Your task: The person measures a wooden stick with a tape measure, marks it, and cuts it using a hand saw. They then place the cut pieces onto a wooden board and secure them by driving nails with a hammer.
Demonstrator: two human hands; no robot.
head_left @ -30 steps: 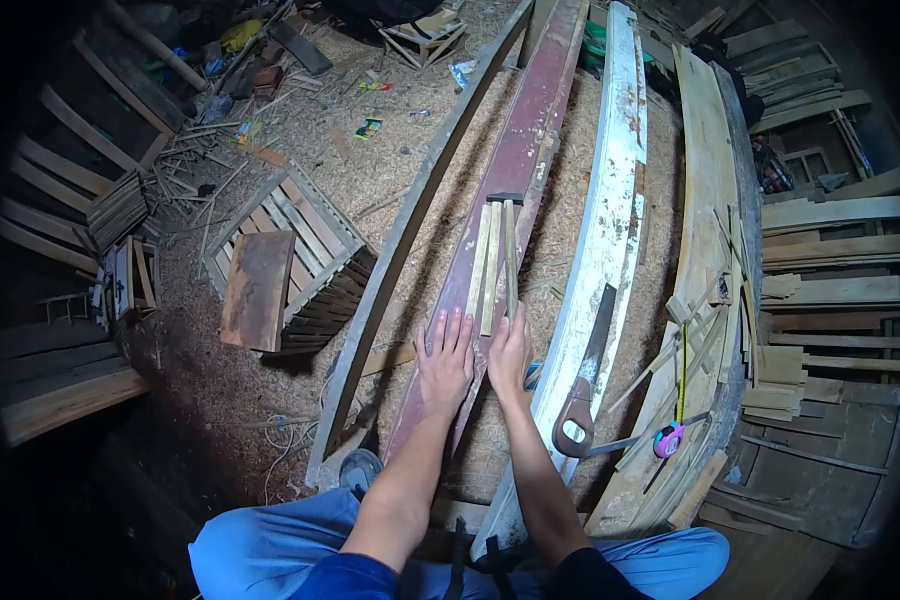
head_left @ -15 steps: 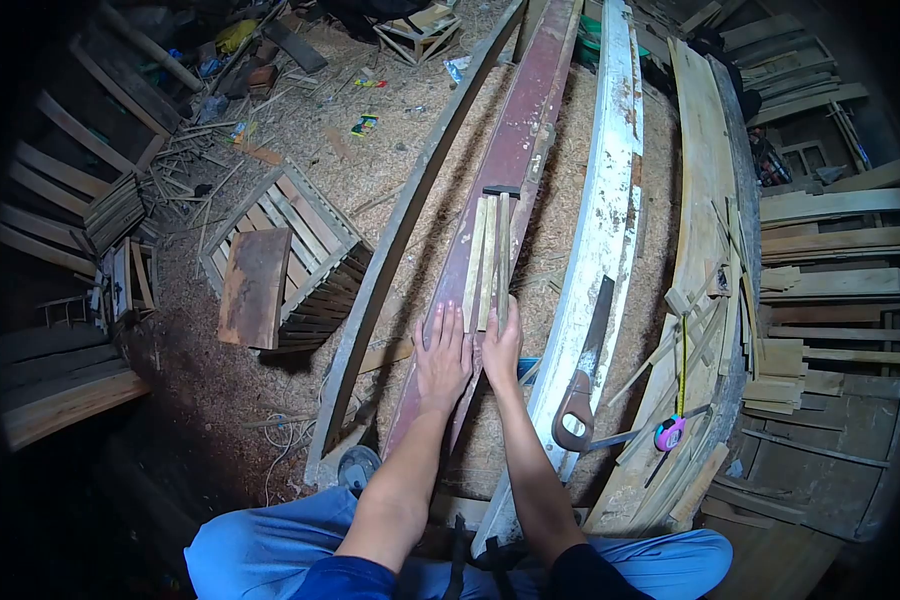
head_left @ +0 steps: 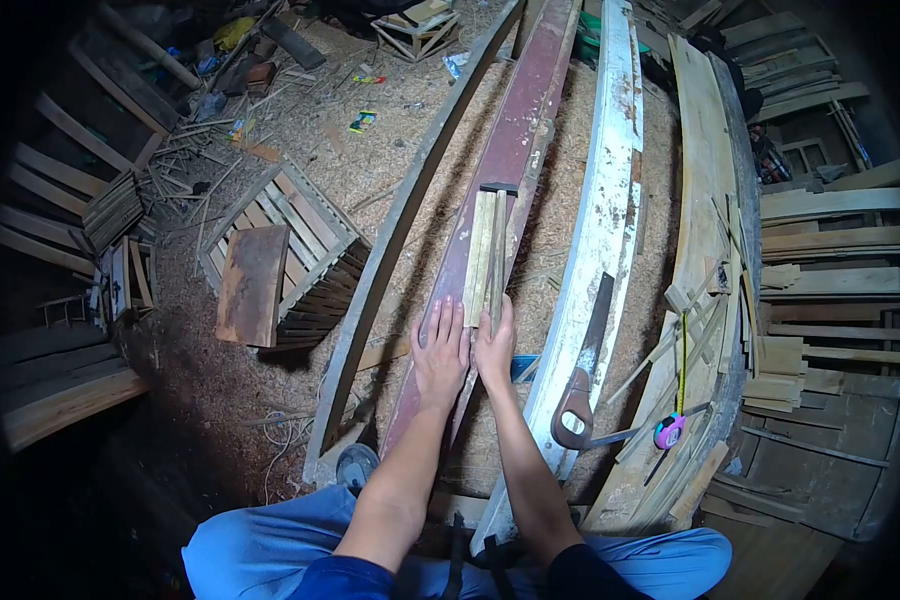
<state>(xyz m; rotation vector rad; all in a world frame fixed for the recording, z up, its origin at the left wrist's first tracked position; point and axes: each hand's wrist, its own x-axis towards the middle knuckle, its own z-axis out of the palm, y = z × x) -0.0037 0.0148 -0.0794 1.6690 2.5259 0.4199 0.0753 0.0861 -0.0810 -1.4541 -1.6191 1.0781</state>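
Note:
Several thin wooden strips (head_left: 484, 245) lie lengthwise on a maroon-painted plank (head_left: 515, 140), their far ends against a dark stop block (head_left: 499, 188). My left hand (head_left: 439, 355) lies flat on the plank beside their near ends, fingers stretched forward. At the strips' near right side, my right hand (head_left: 494, 345) is closed on the rightmost strips, thumb on the left and fingers on the right. Its palm side is hidden.
A handsaw (head_left: 576, 405) rests on the white-painted beam (head_left: 592, 290) to the right. Further right, a pink tape measure (head_left: 669, 431) lies among loose strips on a pale board (head_left: 705, 150). A slatted crate (head_left: 320, 255) with a brown board (head_left: 253, 285) stands left on the shavings.
The strips, fanned apart before, now lie closer together. My right hand has shifted slightly left with the right-hand strips, while my left hand stays nearly in place.

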